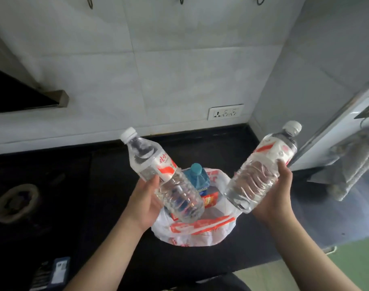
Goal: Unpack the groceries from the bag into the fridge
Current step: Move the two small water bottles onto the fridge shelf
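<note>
My left hand [144, 199] grips a clear water bottle [158, 174] with a white cap and a red-and-white label, tilted up to the left. In my right hand [278, 196] is a second, similar water bottle [263, 169], tilted up to the right. Both are held above a white plastic bag [202, 229] with red print that sits open on the black counter. Inside the bag stand a blue bottle with a teal cap [197, 176] and a red packet [209, 199]. At the right edge is a white fridge [343, 127].
A gas burner ring [16, 203] lies on the black counter [108, 169] at the left. A range hood [26, 97] juts out above it. A wall socket [225, 112] sits on the tiled wall behind. Grey cloth [351, 164] hangs on the fridge. A small dark box [60, 271] lies near the counter's front.
</note>
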Demonstrator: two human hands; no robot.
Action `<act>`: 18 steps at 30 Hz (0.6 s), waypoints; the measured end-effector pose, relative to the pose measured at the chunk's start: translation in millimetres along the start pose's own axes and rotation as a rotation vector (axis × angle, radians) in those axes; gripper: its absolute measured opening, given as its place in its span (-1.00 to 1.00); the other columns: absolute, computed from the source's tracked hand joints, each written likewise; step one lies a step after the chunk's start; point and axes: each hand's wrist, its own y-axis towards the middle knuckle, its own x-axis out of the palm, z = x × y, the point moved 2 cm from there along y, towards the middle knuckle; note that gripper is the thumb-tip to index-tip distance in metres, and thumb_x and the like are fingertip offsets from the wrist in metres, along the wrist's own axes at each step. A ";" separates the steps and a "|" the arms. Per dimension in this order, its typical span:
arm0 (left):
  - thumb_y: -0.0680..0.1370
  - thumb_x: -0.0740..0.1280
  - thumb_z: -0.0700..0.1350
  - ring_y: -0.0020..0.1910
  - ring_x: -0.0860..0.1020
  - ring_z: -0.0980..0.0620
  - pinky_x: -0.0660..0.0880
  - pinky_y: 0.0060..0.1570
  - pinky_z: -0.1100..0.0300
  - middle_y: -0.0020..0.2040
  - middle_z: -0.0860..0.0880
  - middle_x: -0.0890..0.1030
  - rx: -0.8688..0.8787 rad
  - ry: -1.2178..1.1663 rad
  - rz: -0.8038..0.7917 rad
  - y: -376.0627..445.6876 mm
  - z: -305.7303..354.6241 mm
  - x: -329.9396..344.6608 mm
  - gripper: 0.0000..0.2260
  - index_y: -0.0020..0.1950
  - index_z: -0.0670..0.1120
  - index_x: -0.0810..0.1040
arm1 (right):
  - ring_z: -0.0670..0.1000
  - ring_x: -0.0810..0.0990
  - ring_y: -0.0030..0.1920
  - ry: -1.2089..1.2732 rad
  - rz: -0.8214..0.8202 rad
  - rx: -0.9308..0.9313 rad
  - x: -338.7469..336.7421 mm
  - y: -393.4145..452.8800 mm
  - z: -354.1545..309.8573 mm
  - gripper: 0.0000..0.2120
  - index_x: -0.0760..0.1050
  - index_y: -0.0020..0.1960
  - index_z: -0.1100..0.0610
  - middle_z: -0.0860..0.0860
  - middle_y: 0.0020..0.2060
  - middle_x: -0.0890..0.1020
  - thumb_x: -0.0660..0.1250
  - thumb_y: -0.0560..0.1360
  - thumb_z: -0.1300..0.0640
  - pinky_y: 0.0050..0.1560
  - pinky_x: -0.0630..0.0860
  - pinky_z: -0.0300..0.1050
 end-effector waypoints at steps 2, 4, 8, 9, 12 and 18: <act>0.20 0.54 0.32 0.28 0.51 -0.24 0.50 0.17 -0.11 0.31 -0.28 0.52 -0.129 -0.091 0.042 -6.0 -6.3 9.3 -0.03 0.42 -0.22 0.37 | 0.12 0.63 -0.02 0.062 0.016 0.042 0.5 -5.8 4.7 -0.32 0.48 0.17 0.15 0.10 -0.08 0.62 0.32 0.27 -0.33 -0.01 0.58 0.06; 0.26 0.45 0.37 0.24 0.56 -0.19 0.51 0.16 -0.10 0.26 -0.23 0.57 -0.199 -0.121 0.089 -13.0 -9.6 15.3 -0.11 0.41 -0.16 0.40 | 0.15 0.63 0.10 0.091 -0.002 0.055 4.0 -11.6 8.5 -0.28 0.44 0.26 0.16 0.13 0.07 0.65 0.25 0.32 -0.35 0.00 0.59 0.14; 0.47 0.13 0.34 0.18 0.60 -0.19 0.49 0.14 -0.14 0.21 -0.21 0.61 -0.301 -0.204 0.097 -24.9 -12.1 22.2 -0.33 0.37 -0.11 0.44 | 0.14 0.68 0.03 0.027 -0.036 0.106 7.4 -20.1 17.4 -0.32 0.42 0.29 0.07 0.11 0.05 0.68 0.18 0.39 -0.40 -0.11 0.61 0.11; 0.50 0.08 0.35 0.19 0.59 -0.21 0.49 0.15 -0.17 0.22 -0.22 0.61 -0.321 -0.232 0.076 -27.3 -12.0 21.3 -0.35 0.36 -0.10 0.46 | 0.13 0.70 -0.05 0.005 -0.039 0.133 7.2 -21.9 21.0 -0.30 0.44 0.27 0.08 0.11 -0.03 0.70 0.27 0.34 -0.40 -0.15 0.61 0.09; 0.55 0.09 0.34 0.23 0.56 -0.23 0.41 0.27 -0.23 0.23 -0.23 0.60 -0.377 -0.254 0.072 -31.9 -14.1 15.2 -0.39 0.35 -0.09 0.46 | 0.10 0.70 -0.12 -0.097 -0.088 0.181 7.8 -29.8 29.7 -0.08 0.45 0.21 0.12 0.10 -0.11 0.70 0.60 -0.03 -0.27 -0.18 0.61 0.04; 0.30 0.56 0.02 0.19 0.57 -0.21 0.53 0.15 -0.10 0.20 -0.25 0.58 -0.259 -0.119 -0.018 -41.4 -13.5 -10.6 -0.31 0.36 -0.18 0.46 | 0.16 0.64 0.10 -0.284 -0.130 0.122 3.1 -43.6 37.8 -0.05 0.43 0.27 0.18 0.15 0.12 0.65 0.68 -0.01 -0.13 -0.07 0.61 0.03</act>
